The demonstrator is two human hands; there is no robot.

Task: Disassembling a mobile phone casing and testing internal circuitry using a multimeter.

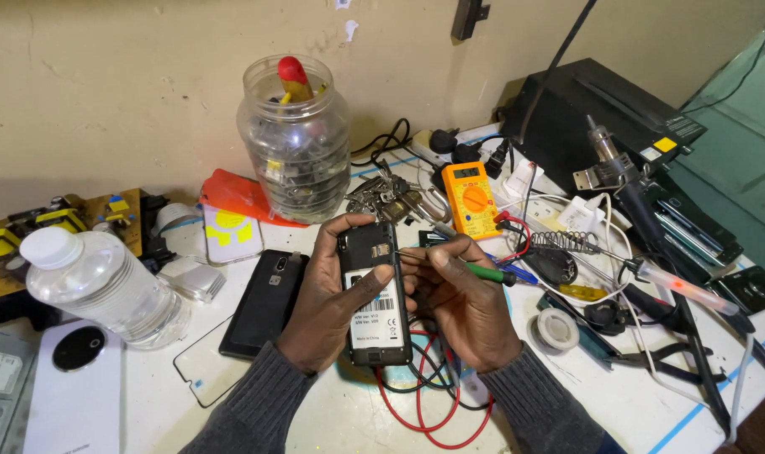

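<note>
- Black plastic: a phone [375, 294] with its back cover off sits upright in the left hand [332, 307], above the white bench top [332, 412]. The fingers are clamped around its left edge and the thumb lies across its white label.
- The right hand [462, 303] is closed on a green-handled screwdriver [462, 267]. Its tip touches the phone's right edge near the top.
- Open room: a bare patch of bench lies below and left of the wrists. To the right, the bench is crowded up to the edge.
- Just left of the phone lie a second black phone [264, 301] and a glass screen panel [206, 370], both flat.
- Behind the hands stand a clear jar [294, 139] of small parts and an orange multimeter [472, 198], near the wall.
- A clear water bottle [105, 286] lies on its side at the left, well apart from the hands.
- Red and black leads [424, 412] coil under the wrists; the hands partly hide them.
- A soldering iron [681, 290] lies at the right, beside a solder reel [557, 328].
- Hard to make out: the screwdriver tip type and the jar contents. Both forearms are cut off by the lower frame edge.
</note>
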